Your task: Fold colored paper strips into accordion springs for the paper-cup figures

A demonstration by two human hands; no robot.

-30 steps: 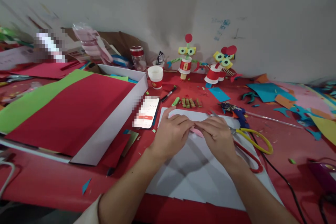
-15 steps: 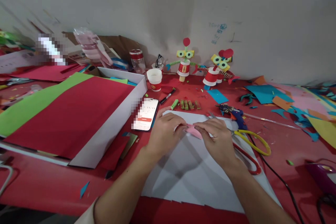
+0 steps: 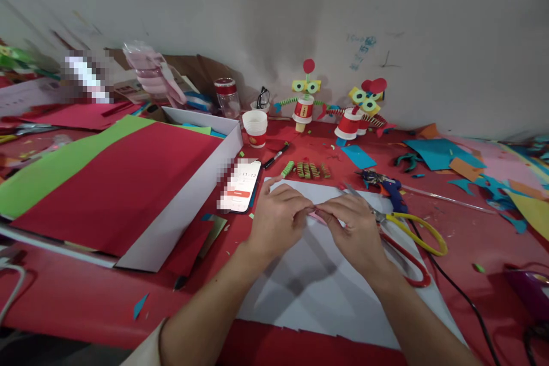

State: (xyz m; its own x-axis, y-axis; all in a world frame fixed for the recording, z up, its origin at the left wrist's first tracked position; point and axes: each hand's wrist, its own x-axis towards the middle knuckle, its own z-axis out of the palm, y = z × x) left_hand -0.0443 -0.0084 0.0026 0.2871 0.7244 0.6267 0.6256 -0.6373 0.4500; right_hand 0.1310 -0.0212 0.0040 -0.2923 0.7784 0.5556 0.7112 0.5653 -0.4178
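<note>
A small piece of pink paper is pinched between my two hands, mostly covered by the fingers. My left hand grips its left end with thumb and fingertips. On the other end, my right hand is closed in the same way. Both hands hover over a white sheet. Scissors with one yellow and one red handle lie partly beneath and beside my right hand. Just beyond the hands, several folded green and brownish paper springs sit in a row.
A white box with red and green paper stands left, near a lit phone. Paper cups and cup figures line the back. A blue glue gun, its cord and paper scraps lie right.
The hands have drawn closer together, and less of the pink paper shows between the fingers. The whole view has shifted slightly.
</note>
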